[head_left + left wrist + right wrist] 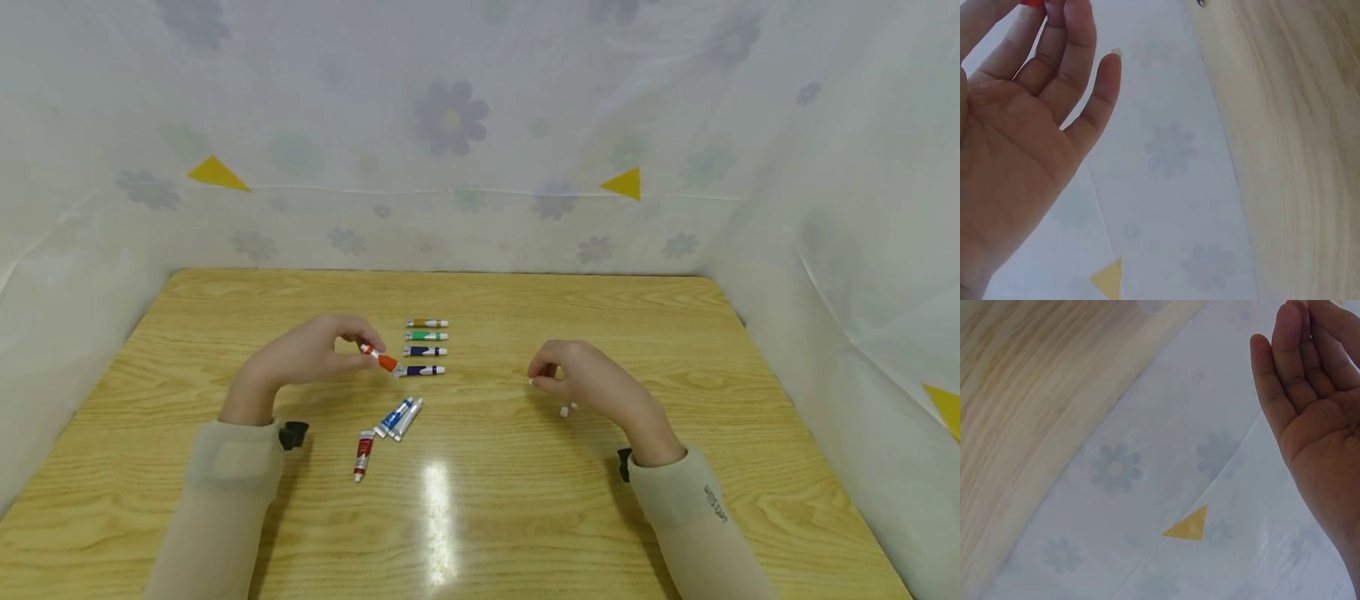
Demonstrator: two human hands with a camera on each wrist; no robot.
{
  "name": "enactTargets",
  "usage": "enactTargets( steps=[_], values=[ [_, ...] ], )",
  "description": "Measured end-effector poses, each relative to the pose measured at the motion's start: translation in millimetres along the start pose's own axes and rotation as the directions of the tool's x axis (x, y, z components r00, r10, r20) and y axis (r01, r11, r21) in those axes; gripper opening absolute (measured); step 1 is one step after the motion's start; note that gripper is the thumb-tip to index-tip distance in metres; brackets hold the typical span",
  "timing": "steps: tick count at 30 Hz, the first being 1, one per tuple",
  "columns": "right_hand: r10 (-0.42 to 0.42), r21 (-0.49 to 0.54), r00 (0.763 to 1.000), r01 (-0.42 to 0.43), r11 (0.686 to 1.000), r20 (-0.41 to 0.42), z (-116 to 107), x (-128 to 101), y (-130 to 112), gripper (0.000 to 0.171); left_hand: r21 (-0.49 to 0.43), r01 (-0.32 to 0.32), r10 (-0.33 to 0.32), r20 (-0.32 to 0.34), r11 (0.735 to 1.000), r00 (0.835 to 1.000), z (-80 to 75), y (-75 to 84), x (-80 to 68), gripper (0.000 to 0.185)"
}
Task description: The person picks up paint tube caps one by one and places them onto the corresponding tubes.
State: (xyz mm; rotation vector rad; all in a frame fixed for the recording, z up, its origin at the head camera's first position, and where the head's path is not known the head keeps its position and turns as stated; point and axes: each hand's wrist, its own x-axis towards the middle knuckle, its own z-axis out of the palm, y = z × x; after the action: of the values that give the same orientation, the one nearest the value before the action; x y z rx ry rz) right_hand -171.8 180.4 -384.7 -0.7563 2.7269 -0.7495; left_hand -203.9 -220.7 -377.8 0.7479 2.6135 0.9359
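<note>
We pinch the orange tube (382,360) in our left hand (315,350), just above the desk (675,333), beside four lined tubes (426,346). Our right hand (581,375) pinches a small white cap (532,382).

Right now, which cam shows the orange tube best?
Head view: the orange tube shows whole, pinched by the left hand. The left wrist view catches only a red-orange sliver at the fingertips; the right wrist view shows none.

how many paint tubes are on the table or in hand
8: four in a row, orange tube in the left hand, two blue side by side, one red nearest.
</note>
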Motion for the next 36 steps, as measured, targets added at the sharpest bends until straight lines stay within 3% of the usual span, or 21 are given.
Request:
enactTargets(
  steps=[7, 19, 29, 36],
  values=[
    [-0.001, -0.01, 1.0, 0.001, 1.0, -0.005, 0, 0, 0, 0.012, -0.04, -0.075, 0.071, -0.098, 0.996, 0.993, -2.7, 5.9, -0.4, 0.013],
    [0.011, -0.004, 1.0, -0.011, 1.0, 0.004, -1, 0, -1, 0.012, -0.063, -0.129, 0.111, -0.231, 0.99, 0.967, -5.3, 18.8, -2.3, 0.02],
    [0.003, 0.001, 1.0, -0.003, 1.0, -0.002, 0, -1, -1, 0.011, -0.186, -0.061, 0.011, -0.257, 0.981, 0.966, -2.5, 24.8, 0.8, 0.027],
    [-0.008, 0.0, 1.0, 0.008, 1.0, 0.001, 0, -1, -1, 0.011, -0.253, -0.049, -0.027, -0.287, 0.966, 0.957, 2.5, 29.6, 4.1, 0.028]
  ],
)
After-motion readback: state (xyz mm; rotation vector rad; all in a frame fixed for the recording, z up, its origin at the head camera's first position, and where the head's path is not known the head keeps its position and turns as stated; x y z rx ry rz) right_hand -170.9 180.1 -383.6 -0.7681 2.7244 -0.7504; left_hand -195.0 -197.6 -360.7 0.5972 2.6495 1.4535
